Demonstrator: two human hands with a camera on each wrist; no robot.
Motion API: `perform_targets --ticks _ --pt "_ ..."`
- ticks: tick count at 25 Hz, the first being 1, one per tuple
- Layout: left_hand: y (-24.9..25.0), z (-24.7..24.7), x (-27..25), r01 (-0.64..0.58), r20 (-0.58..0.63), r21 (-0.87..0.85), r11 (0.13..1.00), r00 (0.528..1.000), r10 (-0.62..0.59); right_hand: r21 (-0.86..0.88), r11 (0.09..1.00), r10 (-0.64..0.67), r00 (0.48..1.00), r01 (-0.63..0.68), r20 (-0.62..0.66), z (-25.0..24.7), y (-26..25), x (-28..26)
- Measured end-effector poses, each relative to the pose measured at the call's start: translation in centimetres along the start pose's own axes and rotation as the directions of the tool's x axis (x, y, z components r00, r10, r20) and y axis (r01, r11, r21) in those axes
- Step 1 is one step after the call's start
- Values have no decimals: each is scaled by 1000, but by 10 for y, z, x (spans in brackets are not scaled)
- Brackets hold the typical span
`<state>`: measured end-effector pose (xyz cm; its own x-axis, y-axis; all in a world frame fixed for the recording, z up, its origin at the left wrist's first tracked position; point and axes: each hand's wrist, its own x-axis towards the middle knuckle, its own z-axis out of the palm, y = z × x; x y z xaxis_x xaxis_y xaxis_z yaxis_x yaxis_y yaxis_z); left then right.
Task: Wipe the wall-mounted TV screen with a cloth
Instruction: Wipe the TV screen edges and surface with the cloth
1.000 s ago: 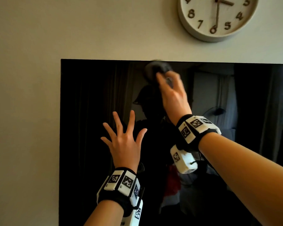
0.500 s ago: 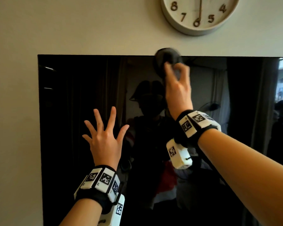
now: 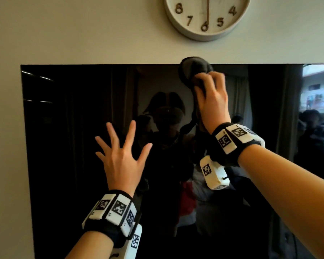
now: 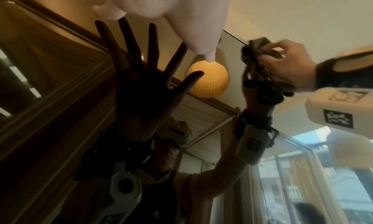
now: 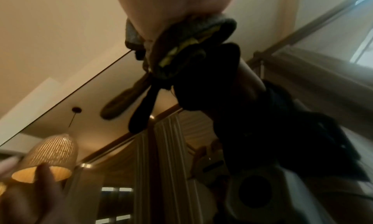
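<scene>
Cloth: a dark bunched cloth (image 3: pixel 192 71) sits at the top edge of the TV screen (image 3: pixel 73 128), slightly right of the screen's middle, its upper fold overlapping the bare wall (image 3: pixel 82 30) just above the frame.
Right hand: the right hand (image 3: pixel 212 101) has its fingers curled round the cloth and presses it onto the glass; a loose tail of fabric hangs below the palm, seen in the left wrist view (image 4: pixel 264 87).
Left hand: the left hand (image 3: pixel 123 159) is raised with all five fingers spread wide and holds nothing; it sits lower and to the left of the cloth, in front of the screen's middle. Whether its fingertips actually touch the glass I cannot tell, as the reflection merges with them.
Screen: black, switched off, mirror-like, showing the room and the person; its left edge and top edge are in view, its right and bottom edges run out of the head view.
Clock: a round pale wall clock (image 3: pixel 208 17) hangs on the wall directly above the cloth, near but apart from it.
Progress: wiping is under way, with the cloth working the top border. No smears or clean streaks show on the dark glass, so how much has been covered cannot be read.
Left to do: judging by the cloth's position, the whole lower area, the left part and the far right part probably remain to be passed over.
</scene>
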<state>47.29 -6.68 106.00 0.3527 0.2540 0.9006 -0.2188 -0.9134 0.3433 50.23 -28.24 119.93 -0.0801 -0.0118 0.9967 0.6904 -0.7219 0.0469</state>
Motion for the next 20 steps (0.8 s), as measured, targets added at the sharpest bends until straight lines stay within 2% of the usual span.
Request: perform_targets --ticks 2,5,7,8,11,14,15,18,19,20 --pt "31 8 1 -74 0 23 997 997 74 -17 1000 -2 1000 3 25 -11 12 -1" --pt "74 17 2 -87 37 10 996 996 86 1 999 53 997 -53 -54 -23 22 -6" --pt "89 24 0 -70 67 29 997 995 68 -32 999 -14 999 15 35 -29 29 -10" --pt "90 27 -1 -66 61 44 997 996 63 -33 999 -16 999 17 48 -32 33 -9" --pt "90 34 -2 -71 24 84 994 997 70 -7 995 101 991 -102 -85 -38 38 -4" --pt "88 35 -1 -83 -4 119 989 996 84 -61 998 -20 998 23 52 -34 37 -13" --pt "88 36 -1 -85 -5 128 988 996 86 -62 998 -24 999 27 48 -35 39 -12" --pt "87 36 -1 -89 -5 136 987 996 90 -4 990 139 978 -141 -158 -40 41 -5" --pt "87 36 -1 -87 -4 135 987 996 89 -14 993 115 984 -119 -139 -37 39 -7" --pt "87 36 -1 -85 -3 134 987 996 86 -39 998 52 996 -55 -67 -34 37 -12"
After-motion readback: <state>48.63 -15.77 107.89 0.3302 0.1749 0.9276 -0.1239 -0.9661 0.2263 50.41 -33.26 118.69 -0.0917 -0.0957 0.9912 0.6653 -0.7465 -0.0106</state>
